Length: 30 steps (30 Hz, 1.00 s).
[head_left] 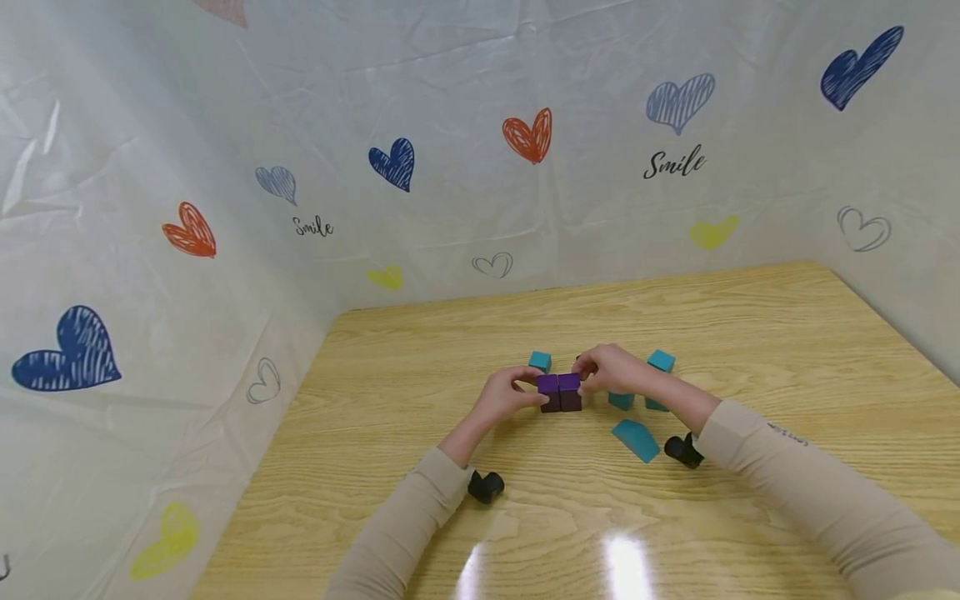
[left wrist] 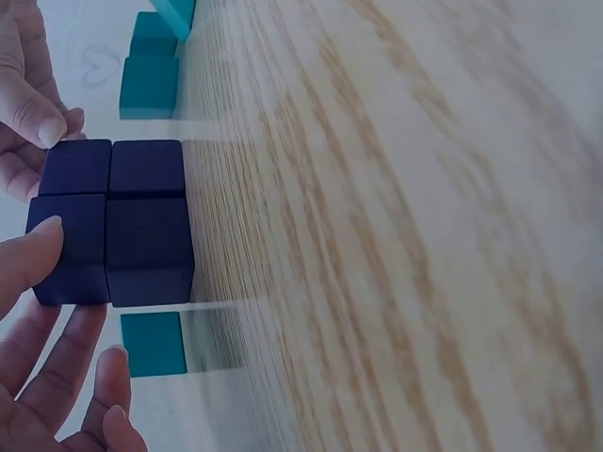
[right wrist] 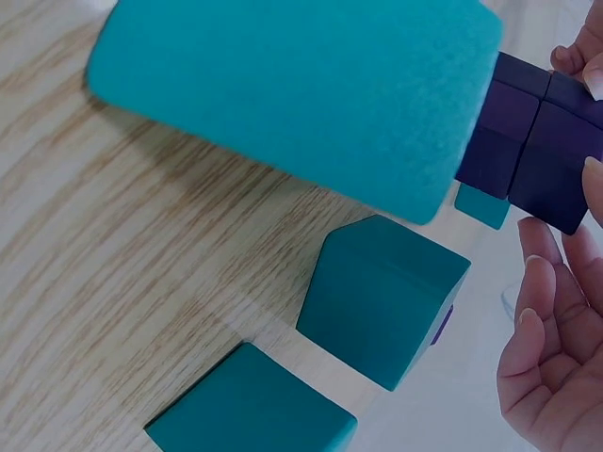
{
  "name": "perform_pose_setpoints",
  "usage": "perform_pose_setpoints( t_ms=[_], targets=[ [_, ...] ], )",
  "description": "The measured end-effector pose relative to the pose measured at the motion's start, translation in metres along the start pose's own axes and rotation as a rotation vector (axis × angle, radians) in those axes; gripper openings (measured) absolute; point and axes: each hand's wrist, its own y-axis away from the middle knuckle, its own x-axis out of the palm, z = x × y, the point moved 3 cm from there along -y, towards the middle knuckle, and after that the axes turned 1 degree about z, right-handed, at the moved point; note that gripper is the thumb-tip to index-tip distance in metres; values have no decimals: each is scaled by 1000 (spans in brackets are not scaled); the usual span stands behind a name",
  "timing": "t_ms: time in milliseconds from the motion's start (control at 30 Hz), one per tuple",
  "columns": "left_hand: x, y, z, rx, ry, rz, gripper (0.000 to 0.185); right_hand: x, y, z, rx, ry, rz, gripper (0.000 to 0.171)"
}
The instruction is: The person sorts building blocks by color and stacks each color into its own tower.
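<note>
A cluster of dark purple cubes (head_left: 559,392) stands on the wooden table (head_left: 465,350), pressed together as a two-by-two face (left wrist: 108,221). My left hand (head_left: 522,393) grips its left side, the thumb (left wrist: 33,252) lying on a cube face. From the right, my right hand (head_left: 594,375) pinches the cluster with fingers curled over its top edge (left wrist: 33,108). In the right wrist view the purple cubes (right wrist: 537,141) sit at the upper right, with my right hand (right wrist: 556,348) beside them.
Teal blocks lie around the cluster: a cube (head_left: 539,361) behind it, a cube (head_left: 661,361) at the right, and a wedge (head_left: 636,439) in front. A big teal block (right wrist: 301,94) fills the right wrist view. Plastic sheet walls with hearts enclose the table.
</note>
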Motion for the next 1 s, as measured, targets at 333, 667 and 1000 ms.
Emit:
perform_pose_setpoints(
  t_ms=[333,667,1000],
  targets=[
    [-1,3,-2,-8,-4,-2,31,2,0,1,-5,16,-22,25],
    [-2,1,-2,-7,6,-3,32,0,0,2,-9,25,-24,25],
    [-1,-1,0,-21,1,-10,33,0,0,2,-29,29,-29,26]
  ],
)
